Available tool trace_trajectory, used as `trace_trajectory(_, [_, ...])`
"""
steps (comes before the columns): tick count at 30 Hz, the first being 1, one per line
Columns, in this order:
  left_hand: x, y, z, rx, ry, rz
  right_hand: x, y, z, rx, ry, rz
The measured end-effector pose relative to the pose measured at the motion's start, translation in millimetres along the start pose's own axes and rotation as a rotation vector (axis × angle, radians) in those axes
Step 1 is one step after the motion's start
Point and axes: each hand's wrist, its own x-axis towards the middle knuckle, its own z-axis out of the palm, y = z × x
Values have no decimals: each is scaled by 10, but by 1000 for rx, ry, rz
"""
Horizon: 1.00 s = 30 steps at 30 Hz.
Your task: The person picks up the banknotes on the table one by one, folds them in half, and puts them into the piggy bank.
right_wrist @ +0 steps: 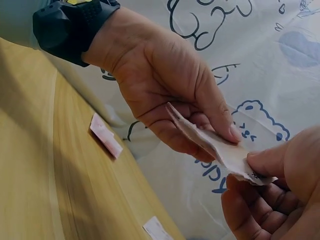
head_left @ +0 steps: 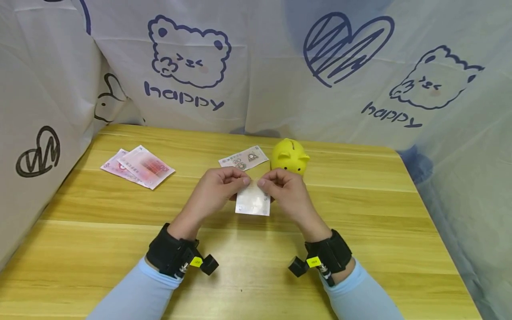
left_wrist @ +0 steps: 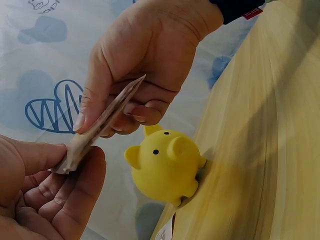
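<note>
Left hand [head_left: 216, 186] and right hand [head_left: 286, 186] — close together — pinch the top edge of a pale folded paper banknote [head_left: 253, 202], hanging just short of the yellow plastic piggy bank [head_left: 290, 156] — nearer the right hand.

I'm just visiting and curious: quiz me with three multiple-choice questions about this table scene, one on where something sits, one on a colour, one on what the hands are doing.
1. Where do the pink paper banknotes lie?
A. far left of the table
B. under the pig
C. near edge
2. What colour is the small plastic piggy bank?
A. red
B. yellow
C. green
3. How is the folded pale banknote held?
A. lying flat, untouched
B. one hand only
C. pinched by both hands

Answers:
1 A, the pink paper banknotes lie far left.
2 B, the piggy bank is yellow.
3 C, left hand and right hand pinch the folded pale banknote.
</note>
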Motion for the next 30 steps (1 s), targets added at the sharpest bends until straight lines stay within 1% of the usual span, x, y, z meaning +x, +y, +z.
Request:
trace_trajectory(3, [-11, -10, 1, 41, -3, 17, -9, -8, 16, 2, -11, -3])
trace_trajectory(8, [-21, -2, 5, 105, -13, 20, -13, 7, 40, -6, -11, -1])
trace_trajectory(10, [-23, 2, 8, 132, 1, 25, -15, 8, 47, -3, -5, 7])
trace_trajectory(14, [-31, 11, 12, 181, 53, 33, -16, 8, 63, 13, 20, 35])
trace_trajectory(16, [-31, 15, 14, 181, 85, 35, -14, 9, 72, 20, 29, 47])
trace_trajectory(19, [-26, 12, 4, 146, 144, 46, -7, 21, 85, 48, 1, 68])
trace_trajectory(22, [-15, 12, -16, 78, 212, 60, -2, 30, 96, 88, -68, 93])
trace_trajectory(24, [-9, 14, -32, 35, 241, 63, -3, 27, 104, 112, -103, 108])
trace_trajectory(26, [-5, 20, -42, 7, 253, 61, -7, 19, 111, 125, -112, 119])
trace_trajectory(30, [-5, 29, -48, -25, 244, 54, -16, 6, 115, 128, -82, 125])
